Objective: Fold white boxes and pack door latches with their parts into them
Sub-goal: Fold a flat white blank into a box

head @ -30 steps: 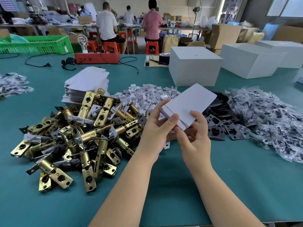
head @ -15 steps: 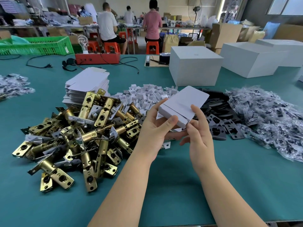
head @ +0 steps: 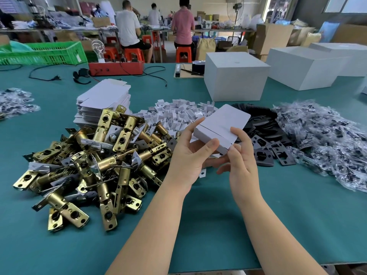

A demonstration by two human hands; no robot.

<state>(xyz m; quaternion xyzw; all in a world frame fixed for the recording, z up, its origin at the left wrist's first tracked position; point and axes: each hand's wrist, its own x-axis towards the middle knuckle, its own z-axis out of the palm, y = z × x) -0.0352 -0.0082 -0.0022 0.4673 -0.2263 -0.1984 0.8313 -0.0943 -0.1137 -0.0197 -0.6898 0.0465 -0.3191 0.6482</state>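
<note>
A worker at a green-topped table (head: 198,225) holds a small white box (head: 222,126) above the middle of the work surface, both hands on it. The left hand (head: 188,155) grips the box's near end — thumb laid across the end face, fingers curled around the far side. The right hand (head: 241,153) pinches the box's near right corner between thumb and forefinger, its remaining fingers loosely spread below. The box sits tilted, long side running toward 1 o'clock, its top flap closed.

At 9 o'clock from the hands lies a heap of brass door latches (head: 89,165). Behind it, at 11 o'clock, stands a stack of flat unfolded box blanks (head: 105,100), and at 12 o'clock a pile of small white cardboard inserts (head: 174,110). At 2 o'clock, dark strike plates (head: 266,147) are scattered, with a mound of clear bagged parts (head: 325,139) at 3 o'clock.

Further back, a green plastic crate (head: 43,53) sits at 10 o'clock — its contents cannot be made out — and large closed white cartons (head: 236,76) stand at 1 o'clock.
</note>
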